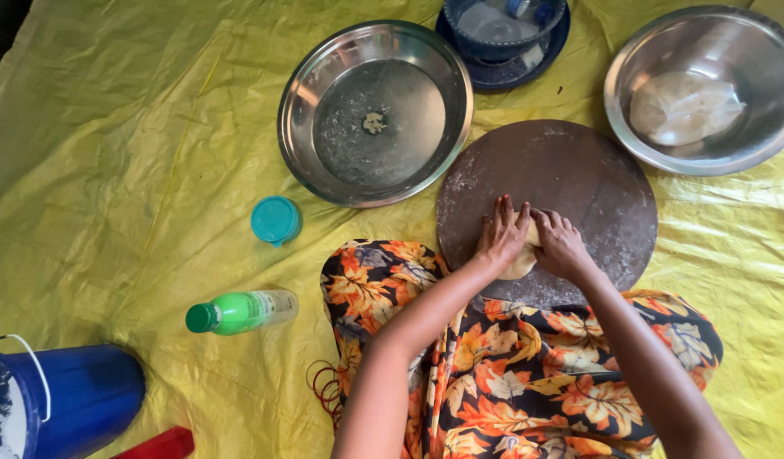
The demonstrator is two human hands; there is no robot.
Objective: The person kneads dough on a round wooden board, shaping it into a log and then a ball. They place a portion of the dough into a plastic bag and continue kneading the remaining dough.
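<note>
A pale lump of dough [523, 260] lies on the near part of a round dark board [579, 178] dusted with flour. My left hand [501, 234] presses on its left side with fingers flat. My right hand [560, 243] covers its right side, fingers curled over it. Both hands touch the dough and nearly hide it. My knees, in orange flowered cloth [494, 365], sit just below the board.
A wide steel pan [324, 85] with a scrap of dough stands left of the board. A steel bowl [630, 51] with a plastic bag sits at the right. A blue dish [494, 76], teal lid [275, 219], green-capped bottle [239, 312] and blue bucket [86, 395] rest on yellow sheet [111, 170].
</note>
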